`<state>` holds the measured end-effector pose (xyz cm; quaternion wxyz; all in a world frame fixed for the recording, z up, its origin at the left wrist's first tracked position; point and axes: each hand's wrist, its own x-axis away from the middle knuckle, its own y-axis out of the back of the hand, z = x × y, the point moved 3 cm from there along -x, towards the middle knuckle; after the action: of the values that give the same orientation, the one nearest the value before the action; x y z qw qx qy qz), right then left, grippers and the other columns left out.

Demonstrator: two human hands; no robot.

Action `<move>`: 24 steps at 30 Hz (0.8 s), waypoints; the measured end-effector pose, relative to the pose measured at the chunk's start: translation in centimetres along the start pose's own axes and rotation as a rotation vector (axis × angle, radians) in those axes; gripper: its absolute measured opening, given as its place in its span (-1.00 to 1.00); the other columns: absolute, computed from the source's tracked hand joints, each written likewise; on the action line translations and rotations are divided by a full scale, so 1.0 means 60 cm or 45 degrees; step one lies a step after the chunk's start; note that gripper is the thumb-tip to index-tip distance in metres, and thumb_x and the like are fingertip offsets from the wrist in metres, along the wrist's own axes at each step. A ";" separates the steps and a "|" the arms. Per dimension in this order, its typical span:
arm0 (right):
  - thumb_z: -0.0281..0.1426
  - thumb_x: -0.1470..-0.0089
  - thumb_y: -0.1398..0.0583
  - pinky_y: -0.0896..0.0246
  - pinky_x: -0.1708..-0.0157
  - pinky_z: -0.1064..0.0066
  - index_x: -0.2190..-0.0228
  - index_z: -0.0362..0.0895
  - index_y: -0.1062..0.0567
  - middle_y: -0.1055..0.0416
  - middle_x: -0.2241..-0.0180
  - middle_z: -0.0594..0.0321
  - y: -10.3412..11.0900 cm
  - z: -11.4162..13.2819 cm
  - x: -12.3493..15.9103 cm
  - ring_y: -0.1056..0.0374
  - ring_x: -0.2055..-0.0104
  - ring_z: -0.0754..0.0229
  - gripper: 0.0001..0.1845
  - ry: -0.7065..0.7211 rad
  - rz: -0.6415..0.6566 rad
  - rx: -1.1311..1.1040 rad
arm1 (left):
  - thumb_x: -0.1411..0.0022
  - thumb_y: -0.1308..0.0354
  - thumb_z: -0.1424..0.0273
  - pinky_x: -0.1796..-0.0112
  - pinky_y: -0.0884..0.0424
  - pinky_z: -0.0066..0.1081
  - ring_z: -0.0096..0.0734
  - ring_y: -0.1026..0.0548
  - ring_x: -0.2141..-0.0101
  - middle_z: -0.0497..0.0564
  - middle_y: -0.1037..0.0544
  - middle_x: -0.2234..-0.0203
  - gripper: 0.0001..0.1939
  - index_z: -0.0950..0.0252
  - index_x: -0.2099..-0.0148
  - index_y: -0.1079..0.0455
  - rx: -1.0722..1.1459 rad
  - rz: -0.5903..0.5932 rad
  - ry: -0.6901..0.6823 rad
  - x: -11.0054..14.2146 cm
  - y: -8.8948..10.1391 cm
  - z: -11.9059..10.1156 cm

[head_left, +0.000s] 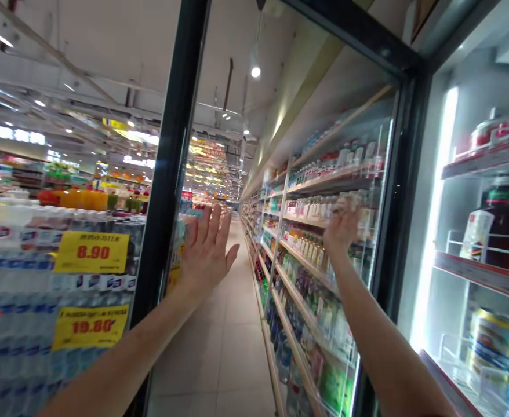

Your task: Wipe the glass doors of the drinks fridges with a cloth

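A glass cooler door (295,35) with a black frame stands swung open in front of me. My left hand (206,249) lies flat against the glass near the upright frame on the left, fingers stretched and thumb out. Farther right, my right hand (340,230) is raised to the same pane, with its fingers bent. It presses a pale, crumpled, cloth-like thing (350,204) to the glass. Motion blur smears that hand, so the edges of what it holds are unclear.
At right is the lit cooler interior, with a bottle (477,231) and cans (493,341) on wire-fronted shelves. Stacked bottled water (15,330) with yellow price signs (91,252) stands at left. Through the glass show a tiled aisle (220,347) and long drink shelves (302,255).
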<state>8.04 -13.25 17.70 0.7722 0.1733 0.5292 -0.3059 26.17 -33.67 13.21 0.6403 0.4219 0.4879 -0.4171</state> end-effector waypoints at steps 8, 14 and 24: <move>-0.38 -0.11 0.03 0.20 -0.19 -0.01 -0.15 0.08 -0.09 0.08 -0.25 0.23 -0.010 0.078 0.152 0.28 -0.31 0.05 -0.45 0.797 0.385 -0.059 | -0.23 0.06 0.26 -0.18 0.14 -0.08 -0.18 0.21 -0.25 0.17 0.08 -0.25 -0.33 0.32 -0.30 0.21 0.022 0.035 -0.005 0.042 -0.004 -0.002; -0.32 -0.15 0.16 0.16 -0.13 -0.14 -0.20 -0.19 0.00 0.11 -0.24 -0.08 0.015 -0.034 0.130 0.21 -0.29 -0.08 -0.42 -0.085 -0.037 0.028 | -0.23 0.06 0.31 -0.17 0.16 -0.05 -0.16 0.18 -0.25 0.18 0.07 -0.24 -0.31 0.34 -0.30 0.27 -0.007 0.119 -0.002 0.100 -0.015 -0.013; -0.31 -0.14 0.14 0.12 -0.12 -0.14 -0.17 -0.15 -0.07 0.05 -0.22 -0.06 0.015 -0.054 0.179 0.17 -0.28 -0.09 -0.43 -0.095 -0.082 0.022 | -0.23 0.06 0.33 -0.17 0.15 -0.02 -0.17 0.17 -0.25 0.19 0.01 -0.23 -0.34 0.32 -0.30 0.23 -0.007 0.120 0.026 0.145 -0.026 -0.022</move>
<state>9.01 -13.76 6.52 0.7797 0.1515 0.5026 -0.3414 25.87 -33.96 4.26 0.6555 0.4468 0.4752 -0.3806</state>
